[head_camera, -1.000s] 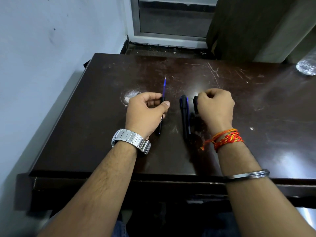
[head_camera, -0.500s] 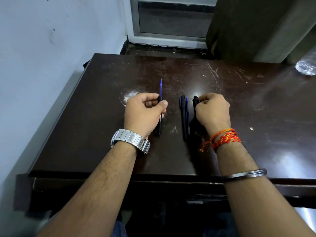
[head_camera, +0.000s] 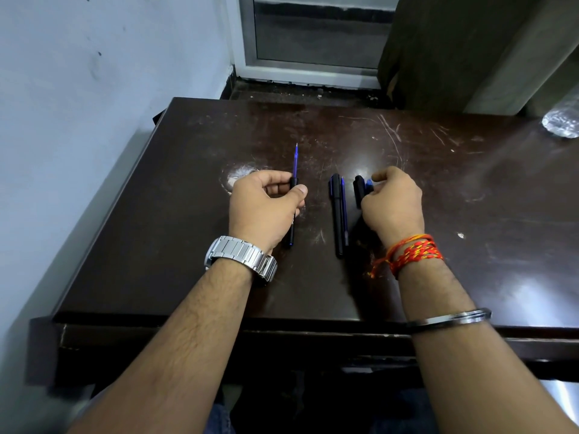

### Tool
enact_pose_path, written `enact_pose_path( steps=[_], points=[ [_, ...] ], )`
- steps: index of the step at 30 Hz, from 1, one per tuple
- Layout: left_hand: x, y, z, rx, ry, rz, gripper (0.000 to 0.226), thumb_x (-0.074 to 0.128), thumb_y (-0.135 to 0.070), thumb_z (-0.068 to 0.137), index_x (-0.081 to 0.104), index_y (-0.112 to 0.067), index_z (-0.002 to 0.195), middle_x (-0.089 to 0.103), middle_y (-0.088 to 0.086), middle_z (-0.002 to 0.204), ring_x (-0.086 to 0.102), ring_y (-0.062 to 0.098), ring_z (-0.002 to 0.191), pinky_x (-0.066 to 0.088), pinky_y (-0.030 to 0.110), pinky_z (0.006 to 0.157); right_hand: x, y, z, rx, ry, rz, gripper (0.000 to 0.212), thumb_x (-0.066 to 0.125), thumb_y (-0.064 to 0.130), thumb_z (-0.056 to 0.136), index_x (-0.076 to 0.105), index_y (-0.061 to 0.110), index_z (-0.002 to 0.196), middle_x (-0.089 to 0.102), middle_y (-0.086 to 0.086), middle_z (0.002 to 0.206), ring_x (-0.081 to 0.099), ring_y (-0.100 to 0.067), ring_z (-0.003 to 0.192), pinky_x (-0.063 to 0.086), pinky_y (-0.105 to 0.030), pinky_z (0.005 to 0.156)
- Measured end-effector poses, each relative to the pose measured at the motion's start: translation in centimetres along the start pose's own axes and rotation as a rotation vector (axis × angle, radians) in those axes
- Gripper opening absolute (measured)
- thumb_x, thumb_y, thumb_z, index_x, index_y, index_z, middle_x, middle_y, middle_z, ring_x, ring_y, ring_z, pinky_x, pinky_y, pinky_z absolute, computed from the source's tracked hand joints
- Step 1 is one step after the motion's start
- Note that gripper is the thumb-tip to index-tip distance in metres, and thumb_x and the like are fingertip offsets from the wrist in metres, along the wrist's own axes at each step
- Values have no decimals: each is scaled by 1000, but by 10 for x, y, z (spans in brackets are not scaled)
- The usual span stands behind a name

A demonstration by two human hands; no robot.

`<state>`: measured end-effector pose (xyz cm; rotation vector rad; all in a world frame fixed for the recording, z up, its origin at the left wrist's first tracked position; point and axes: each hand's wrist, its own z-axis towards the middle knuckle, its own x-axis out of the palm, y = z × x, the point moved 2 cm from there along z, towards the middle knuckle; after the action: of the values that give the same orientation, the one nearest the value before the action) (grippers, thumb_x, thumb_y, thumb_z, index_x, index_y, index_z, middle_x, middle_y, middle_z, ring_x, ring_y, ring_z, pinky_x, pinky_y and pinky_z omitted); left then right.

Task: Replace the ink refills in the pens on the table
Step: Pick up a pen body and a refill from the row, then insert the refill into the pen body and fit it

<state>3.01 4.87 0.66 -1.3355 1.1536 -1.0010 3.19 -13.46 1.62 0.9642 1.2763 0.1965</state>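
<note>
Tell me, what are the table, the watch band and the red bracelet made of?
The table looks like dark brown wood or wood-look laminate, glossy: it mirrors light and shows pale scratches. The watch band seems silver metal, in flat links that glint. The red bracelet looks like twisted red and orange thread, matte, with a loose end.

Dim bluish room light, glare patches on dark table (head_camera: 438, 189), wide-angle bending, blurred lower corners

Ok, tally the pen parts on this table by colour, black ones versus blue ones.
Black plastic pen bodies: 3
Thin blue ink refills: 3, one barely showing at the right hand
Total: 6
</note>
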Motion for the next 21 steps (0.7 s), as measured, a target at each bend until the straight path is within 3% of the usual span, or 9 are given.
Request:
enact_pose_path(
  steps=[5,10,16,19,21],
  points=[
    [0,1,0,1,2,18,20,79,-7,77,69,-14,92,75,6,81,75,17,67,63,38,67,1,1,-1,19,2,-54,34,55,-1,87,57,4,120,54,-19,131,49,-30,123,35,-25,82],
    [0,2,1,2,3,27,20,80,-8,76,69,-18,90,75,6,81,75,17,67,62,38,66,-2,0,0,35,-5,-99,21,57,4,84,64,-2,103,61,-24,118,52,-28,86,40,-25,71],
    [1,2,1,10,5,59,19,80,-10,76,71,-15,92,75,4,80,74,18,67,62,40,67,-1,3,-3,7,-55,-98,9,51,3,85,58,-3,84,64,-27,108,50,-34,79,38,-27,67],
    [1,0,0,26,10,99,17,81,-12,75,73,-19,88,75,1,79,74,17,68,61,34,70,-1,11,-5,-104,-170,-12,27,46,7,91,68,0,105,66,-20,106,60,-32,95,45,-29,75],
    [2,-3,-1,23,47,114,16,81,-12,75,71,-24,82,74,0,76,74,16,69,59,28,67,3,18,-6,-105,-132,213,28,46,9,94,70,11,110,66,-6,88,61,-20,81,45,-29,70]
  ],
)
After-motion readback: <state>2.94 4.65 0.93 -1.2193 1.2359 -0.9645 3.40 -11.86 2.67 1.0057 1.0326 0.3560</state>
